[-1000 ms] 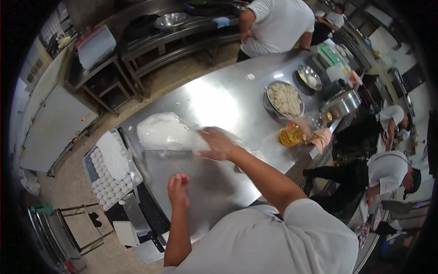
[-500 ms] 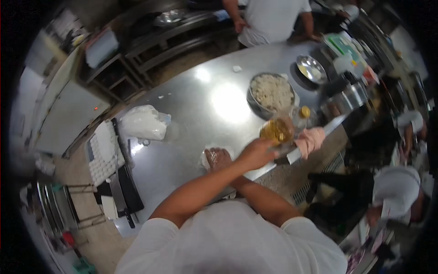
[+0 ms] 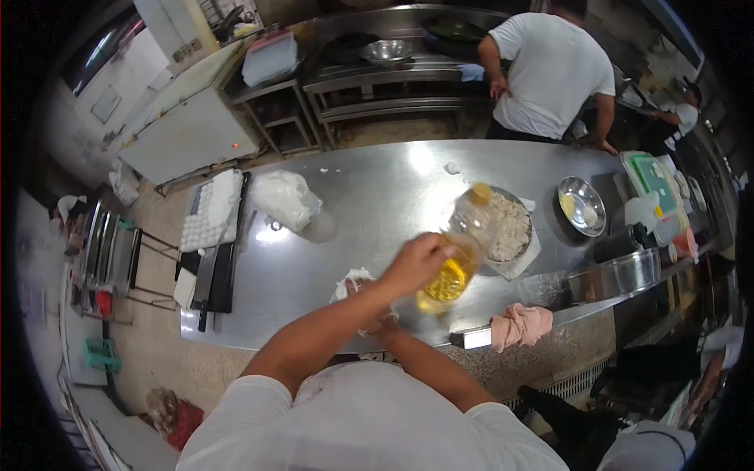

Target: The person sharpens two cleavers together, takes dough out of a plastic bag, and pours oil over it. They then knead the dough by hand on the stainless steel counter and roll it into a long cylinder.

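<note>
My left arm crosses over my right one. My left hand [image 3: 420, 261] is closed around a clear plastic oil bottle [image 3: 449, 281] with a yellow cap, partly filled with yellow oil. The bottle is tilted in the air above the metal table [image 3: 377, 196], in front of a round bowl [image 3: 510, 231] of pale, crumbly food. Beneath my left forearm, my right hand [image 3: 378, 318] is at a small white mass [image 3: 355, 276] on the tabletop. White residue coats that hand. Its fingers are mostly hidden, so their grip is unclear.
A white plastic bag [image 3: 287, 199] and a long knife [image 3: 206, 282] beside egg trays [image 3: 212, 212] are at left. A pink cloth [image 3: 522, 326] lies at the front edge. A steel bowl [image 3: 582, 206] and pot [image 3: 616, 275] are at right. A person [image 3: 550, 74] stands across the table.
The view has tilted up and turned right. My left hand still holds the oil bottle, which has shifted away from the pink cloth toward my right hand. My right hand remains at the white mass.
</note>
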`<act>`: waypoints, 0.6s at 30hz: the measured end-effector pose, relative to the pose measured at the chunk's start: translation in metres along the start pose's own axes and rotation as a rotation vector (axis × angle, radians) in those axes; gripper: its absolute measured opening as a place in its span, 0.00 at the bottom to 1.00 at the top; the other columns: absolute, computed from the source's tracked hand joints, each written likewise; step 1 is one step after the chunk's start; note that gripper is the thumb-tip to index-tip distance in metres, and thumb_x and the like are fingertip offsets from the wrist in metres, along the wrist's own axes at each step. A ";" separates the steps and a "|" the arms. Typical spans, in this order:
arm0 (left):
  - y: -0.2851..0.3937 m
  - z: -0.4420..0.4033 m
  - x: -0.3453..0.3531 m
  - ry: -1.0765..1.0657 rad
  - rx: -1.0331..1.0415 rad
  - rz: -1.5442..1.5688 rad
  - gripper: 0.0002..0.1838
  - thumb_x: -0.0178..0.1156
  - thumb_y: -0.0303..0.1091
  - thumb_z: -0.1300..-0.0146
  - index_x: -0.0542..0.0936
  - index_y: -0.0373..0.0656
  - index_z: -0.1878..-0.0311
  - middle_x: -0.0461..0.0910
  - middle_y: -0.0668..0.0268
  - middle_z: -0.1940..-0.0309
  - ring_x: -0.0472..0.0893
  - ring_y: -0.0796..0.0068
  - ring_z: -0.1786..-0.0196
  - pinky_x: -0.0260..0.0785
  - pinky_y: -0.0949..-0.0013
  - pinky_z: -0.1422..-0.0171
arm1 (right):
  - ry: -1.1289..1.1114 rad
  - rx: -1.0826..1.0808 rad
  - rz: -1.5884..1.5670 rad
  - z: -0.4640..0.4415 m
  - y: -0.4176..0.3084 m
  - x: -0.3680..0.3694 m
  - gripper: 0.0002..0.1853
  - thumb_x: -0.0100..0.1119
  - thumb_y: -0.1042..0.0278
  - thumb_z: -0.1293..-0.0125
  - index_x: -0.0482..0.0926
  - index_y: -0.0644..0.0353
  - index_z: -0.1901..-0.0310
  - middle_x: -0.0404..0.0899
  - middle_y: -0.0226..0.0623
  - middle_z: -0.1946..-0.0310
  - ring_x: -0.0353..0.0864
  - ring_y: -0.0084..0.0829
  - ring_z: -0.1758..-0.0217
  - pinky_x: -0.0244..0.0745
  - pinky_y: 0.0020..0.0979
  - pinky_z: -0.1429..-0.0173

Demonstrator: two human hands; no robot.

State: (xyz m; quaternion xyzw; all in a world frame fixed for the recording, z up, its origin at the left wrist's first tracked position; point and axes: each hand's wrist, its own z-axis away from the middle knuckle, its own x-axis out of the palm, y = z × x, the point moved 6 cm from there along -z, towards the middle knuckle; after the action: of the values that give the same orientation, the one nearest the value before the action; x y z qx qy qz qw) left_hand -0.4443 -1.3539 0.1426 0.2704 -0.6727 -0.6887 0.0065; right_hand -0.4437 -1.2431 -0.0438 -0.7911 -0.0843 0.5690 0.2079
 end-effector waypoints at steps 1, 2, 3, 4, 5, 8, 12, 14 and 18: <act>0.001 0.007 -0.023 0.013 -0.052 0.124 0.14 0.60 0.42 0.25 0.80 0.39 0.55 0.78 0.69 0.66 0.77 0.78 0.62 0.73 0.69 0.56 | 0.016 -0.068 -0.051 -0.006 0.000 -0.002 0.40 0.55 0.48 0.34 0.64 0.66 0.26 0.69 0.60 0.32 0.66 0.56 0.27 0.56 0.52 0.22; 0.016 0.018 -0.049 0.079 -0.017 0.192 0.14 0.60 0.42 0.24 0.79 0.39 0.55 0.78 0.70 0.66 0.76 0.81 0.62 0.72 0.71 0.56 | 0.030 -0.136 -0.104 -0.011 -0.001 -0.004 0.40 0.58 0.48 0.38 0.67 0.66 0.29 0.73 0.59 0.36 0.70 0.55 0.31 0.61 0.49 0.25; 0.026 0.030 -0.077 0.147 0.014 0.259 0.14 0.60 0.42 0.24 0.78 0.39 0.55 0.77 0.71 0.66 0.75 0.84 0.62 0.71 0.73 0.57 | 0.026 -0.069 0.060 -0.003 -0.008 -0.040 0.37 0.60 0.50 0.40 0.71 0.65 0.32 0.76 0.57 0.39 0.74 0.51 0.34 0.64 0.46 0.28; 0.021 0.040 -0.108 0.157 0.035 0.136 0.13 0.59 0.42 0.24 0.77 0.40 0.54 0.78 0.72 0.65 0.75 0.84 0.63 0.72 0.74 0.56 | -0.102 -0.011 0.076 -0.008 -0.004 -0.032 0.36 0.61 0.51 0.41 0.72 0.64 0.33 0.77 0.56 0.41 0.75 0.50 0.35 0.66 0.46 0.29; 0.032 0.054 -0.136 0.194 0.048 0.065 0.14 0.59 0.43 0.23 0.78 0.40 0.55 0.78 0.73 0.66 0.75 0.84 0.63 0.72 0.74 0.57 | -0.242 0.039 0.089 -0.012 -0.004 -0.022 0.35 0.62 0.53 0.42 0.74 0.63 0.34 0.78 0.55 0.42 0.75 0.49 0.37 0.67 0.46 0.31; 0.066 0.089 -0.207 0.265 -0.047 -0.287 0.16 0.60 0.43 0.24 0.78 0.38 0.60 0.78 0.68 0.70 0.75 0.77 0.67 0.71 0.70 0.59 | -0.277 0.047 -0.002 -0.024 -0.005 -0.027 0.33 0.60 0.57 0.40 0.73 0.63 0.33 0.78 0.52 0.44 0.76 0.51 0.39 0.68 0.47 0.33; 0.071 0.114 -0.262 0.144 -0.196 -0.803 0.19 0.60 0.46 0.27 0.78 0.36 0.63 0.80 0.55 0.72 0.80 0.60 0.68 0.73 0.60 0.59 | -0.217 0.074 0.012 -0.038 -0.006 -0.031 0.31 0.62 0.60 0.42 0.76 0.62 0.36 0.80 0.51 0.44 0.79 0.47 0.40 0.69 0.48 0.35; 0.038 0.129 -0.272 -0.035 -0.258 -1.170 0.21 0.57 0.47 0.25 0.77 0.35 0.62 0.79 0.48 0.71 0.81 0.47 0.65 0.72 0.51 0.57 | -0.245 0.109 -0.061 -0.045 -0.005 -0.040 0.30 0.62 0.61 0.41 0.77 0.61 0.36 0.80 0.49 0.43 0.80 0.46 0.40 0.70 0.47 0.34; -0.018 0.164 -0.298 -0.158 -0.482 -1.271 0.20 0.59 0.48 0.29 0.80 0.37 0.61 0.83 0.45 0.65 0.83 0.40 0.58 0.74 0.44 0.53 | -0.113 0.172 -0.266 -0.049 0.018 -0.036 0.27 0.59 0.61 0.39 0.78 0.54 0.37 0.80 0.45 0.41 0.81 0.47 0.40 0.72 0.47 0.34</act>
State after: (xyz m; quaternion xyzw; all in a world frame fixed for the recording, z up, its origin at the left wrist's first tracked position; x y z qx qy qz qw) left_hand -0.2455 -1.0898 0.2259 0.5528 -0.2096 -0.7069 -0.3883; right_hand -0.4120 -1.2837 -0.0072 -0.7188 -0.1511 0.5853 0.3433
